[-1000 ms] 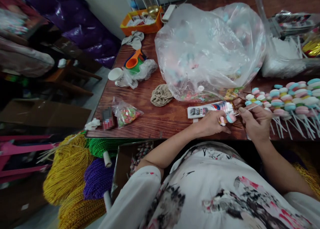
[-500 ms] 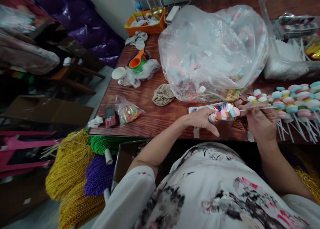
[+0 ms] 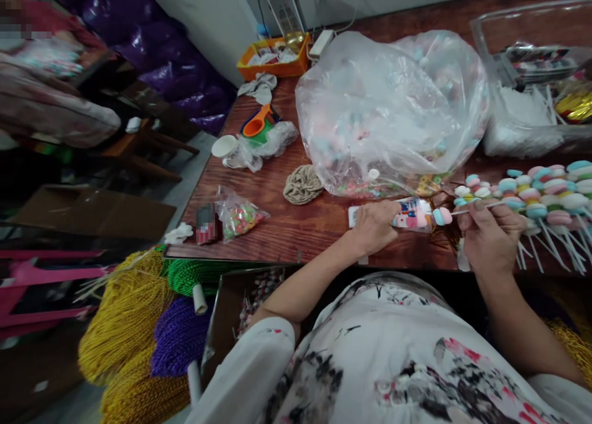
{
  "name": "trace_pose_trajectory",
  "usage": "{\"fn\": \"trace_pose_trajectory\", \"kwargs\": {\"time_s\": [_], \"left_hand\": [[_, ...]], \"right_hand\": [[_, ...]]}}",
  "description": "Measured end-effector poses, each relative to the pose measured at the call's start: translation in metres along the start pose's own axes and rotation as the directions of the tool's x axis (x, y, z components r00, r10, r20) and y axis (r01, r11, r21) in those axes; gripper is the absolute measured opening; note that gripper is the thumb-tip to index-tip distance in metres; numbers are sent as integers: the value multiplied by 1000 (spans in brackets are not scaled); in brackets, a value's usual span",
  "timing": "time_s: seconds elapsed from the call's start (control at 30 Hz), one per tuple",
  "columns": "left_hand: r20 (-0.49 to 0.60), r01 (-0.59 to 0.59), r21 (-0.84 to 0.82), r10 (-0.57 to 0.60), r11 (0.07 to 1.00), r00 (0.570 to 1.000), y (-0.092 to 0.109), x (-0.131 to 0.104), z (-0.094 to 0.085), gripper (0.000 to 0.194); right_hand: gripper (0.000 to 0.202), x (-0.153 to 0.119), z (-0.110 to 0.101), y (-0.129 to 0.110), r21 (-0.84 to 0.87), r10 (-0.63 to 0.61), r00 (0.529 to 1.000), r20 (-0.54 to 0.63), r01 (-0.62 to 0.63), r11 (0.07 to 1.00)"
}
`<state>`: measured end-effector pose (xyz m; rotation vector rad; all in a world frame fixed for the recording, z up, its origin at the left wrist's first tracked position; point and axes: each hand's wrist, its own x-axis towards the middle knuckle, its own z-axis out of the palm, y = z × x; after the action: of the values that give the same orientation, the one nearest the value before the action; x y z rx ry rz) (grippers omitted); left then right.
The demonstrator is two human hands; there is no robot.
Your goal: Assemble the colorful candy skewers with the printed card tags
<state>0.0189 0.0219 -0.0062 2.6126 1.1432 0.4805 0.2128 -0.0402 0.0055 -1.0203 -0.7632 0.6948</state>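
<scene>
Near the table's front edge, my left hand (image 3: 377, 226) is closed on the far end of a small printed plastic bag (image 3: 415, 215). A marshmallow skewer (image 3: 442, 216) lies partly in that bag, with pink and blue pieces showing at its mouth. My right hand (image 3: 493, 232) pinches the skewer's thin white stick between thumb and fingers. Just right of this hand lies a pile of finished-looking marshmallow skewers (image 3: 550, 195), their white sticks pointing toward me. Gold twist ties (image 3: 439, 200) lie behind the bag's mouth, partly hidden.
A large clear bag of marshmallows (image 3: 388, 109) fills the table's middle. Behind the skewers stands a clear plastic bin (image 3: 504, 143). To the left are a white cup (image 3: 224, 146), an orange scoop (image 3: 253, 126) and a small bag of candies (image 3: 243, 219). A yellow basket (image 3: 245, 72) sits at the back.
My left hand has gone from spread thumb and fingers to a closed grip around the bag's end. My right hand has shifted slightly right along the stick. The view has tilted a little.
</scene>
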Motion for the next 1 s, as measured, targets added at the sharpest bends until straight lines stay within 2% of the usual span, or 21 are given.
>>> {"fn": "trace_pose_trajectory", "kwargs": {"time_s": [0.1,0.17,0.3,0.43,0.53,0.63,0.83,0.9,1.0], "left_hand": [[-89,-46,62,51,997,995,-3,-1,5,16],[-139,-93,30,97,995,985,-4,-2,8,17],[-175,-163,-257,120,953,977,-6,-3,10,19],[-162,-81,-586,-19,806,987,-3,-4,8,32],[-105,-21,-699,-74,715,992,-2,-4,4,40],[-21,22,-710,-51,704,998,-3,-3,1,45],[139,61,-584,26,809,990,-5,-1,-6,49],[153,51,-552,41,832,987,-4,-2,-6,49],[143,43,-502,34,864,989,0,-3,-4,46]], "right_hand": [[35,-4,5,0,25,28,1000,-12,-28,999],[27,-5,5,1,14,18,1000,4,-18,1000],[12,-3,1,3,-48,-46,995,89,50,998],[10,0,-5,4,-29,-13,991,134,17,999],[12,0,-7,2,-43,-13,985,170,21,999],[14,2,-10,-2,-110,-34,968,248,63,992],[13,5,-14,-8,-168,-67,922,381,140,976],[13,1,-11,-6,-165,-77,926,370,146,975],[9,-8,0,-2,-122,-99,964,247,132,984]]}}
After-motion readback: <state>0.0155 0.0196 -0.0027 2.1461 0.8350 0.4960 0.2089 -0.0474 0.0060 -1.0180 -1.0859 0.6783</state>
